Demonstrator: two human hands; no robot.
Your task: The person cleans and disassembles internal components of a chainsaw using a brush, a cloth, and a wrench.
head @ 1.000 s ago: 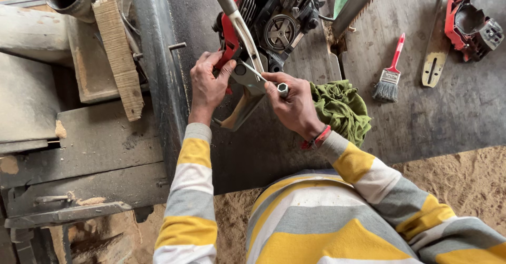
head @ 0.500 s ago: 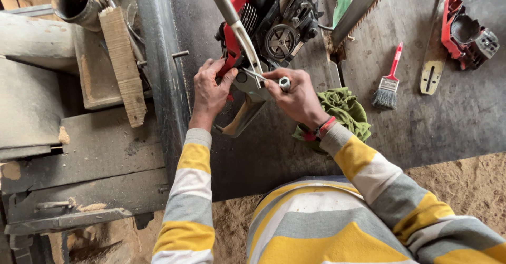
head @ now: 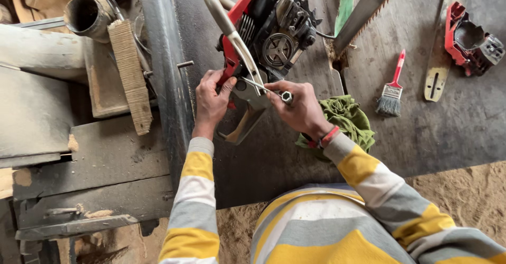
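Observation:
A red and black chainsaw body [head: 271, 29] with its cover off lies on the dark workbench [head: 421, 137]. My left hand [head: 211, 100] grips the red rear part of the chainsaw beside its pale front handle [head: 232, 29]. My right hand [head: 298, 108] is closed on a metal socket wrench [head: 269, 88], whose thin shaft points into the saw body by the handle. Both arms wear yellow, grey and white striped sleeves.
A green rag [head: 348, 119] lies under my right wrist. A red-handled brush [head: 391, 87], a guide bar [head: 440, 58], a red cover part [head: 469, 37] and a saw blade [head: 369, 8] lie to the right. Rusty machinery [head: 95, 16] stands left. Sawdust covers the floor.
The view has shifted so the chainsaw and hands sit slightly lower. Both hands keep their grips, with the wrench still at the saw body.

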